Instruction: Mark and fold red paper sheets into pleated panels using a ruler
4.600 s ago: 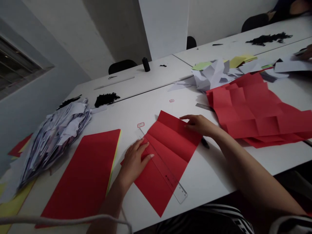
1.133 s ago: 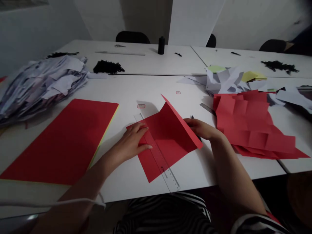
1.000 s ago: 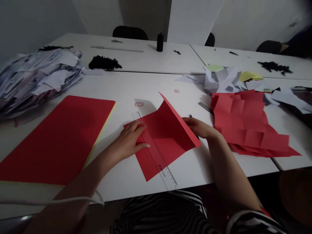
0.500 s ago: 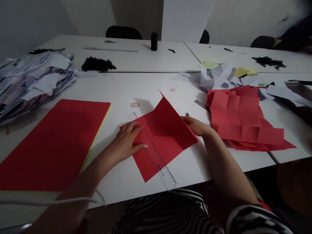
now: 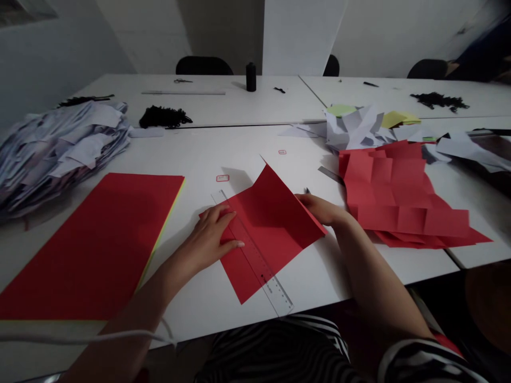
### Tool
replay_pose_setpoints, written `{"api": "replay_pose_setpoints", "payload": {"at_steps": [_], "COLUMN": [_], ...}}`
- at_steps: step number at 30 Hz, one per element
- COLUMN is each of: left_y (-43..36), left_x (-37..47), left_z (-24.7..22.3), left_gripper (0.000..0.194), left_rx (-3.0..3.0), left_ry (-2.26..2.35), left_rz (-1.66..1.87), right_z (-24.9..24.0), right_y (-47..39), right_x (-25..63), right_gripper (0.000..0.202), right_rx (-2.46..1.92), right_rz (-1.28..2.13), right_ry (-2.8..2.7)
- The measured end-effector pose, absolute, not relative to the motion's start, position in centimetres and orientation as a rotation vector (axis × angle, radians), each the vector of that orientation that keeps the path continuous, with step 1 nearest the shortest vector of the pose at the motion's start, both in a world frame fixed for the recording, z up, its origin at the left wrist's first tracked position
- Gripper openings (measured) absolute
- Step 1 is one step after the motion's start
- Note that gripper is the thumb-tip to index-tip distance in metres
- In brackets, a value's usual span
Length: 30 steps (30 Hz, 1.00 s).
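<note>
Your left hand (image 5: 209,234) lies fingers spread, unclenched, on the clear ruler (image 5: 261,266) across the red paper sheet (image 5: 266,231), near centre, your right hand (image 5: 319,209) at its raised right flap (image 5: 284,205), fingertips hidden, can't tell grip, red-topped stack (image 5: 99,244) left, creased red sheets (image 5: 399,186) right.

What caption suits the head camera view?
Left hand on clear ruler over red paper, right hand at the paper's raised side.

left hand (image 5: 211,234): spread over clear ruler (image 5: 256,260) on red sheet (image 5: 263,234) | right hand (image 5: 319,208): behind raised flap (image 5: 281,198)
</note>
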<state>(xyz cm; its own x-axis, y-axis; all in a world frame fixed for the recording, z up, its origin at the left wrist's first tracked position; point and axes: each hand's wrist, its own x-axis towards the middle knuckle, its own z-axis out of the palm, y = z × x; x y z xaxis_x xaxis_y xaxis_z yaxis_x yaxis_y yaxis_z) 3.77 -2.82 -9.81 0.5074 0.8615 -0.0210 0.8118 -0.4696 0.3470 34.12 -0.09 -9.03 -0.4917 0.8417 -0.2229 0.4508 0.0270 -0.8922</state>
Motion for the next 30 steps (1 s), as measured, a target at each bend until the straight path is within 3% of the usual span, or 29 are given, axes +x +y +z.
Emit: {"api": "replay_pose_setpoints", "payload": {"at_steps": [30], "left_y": [-3.8], "left_x": [3.7], "left_z": [-8.7], "left_gripper": [0.056], "left_rx": [2.354], "left_ry": [1.425], "left_rz": [0.213], "right_z": [-10.1], "right_y": [-0.1], "right_x": [33.7], "right_gripper": [0.036], "right_rx": [-1.185], "right_rz": [1.579], "right_ry": [-1.839]}}
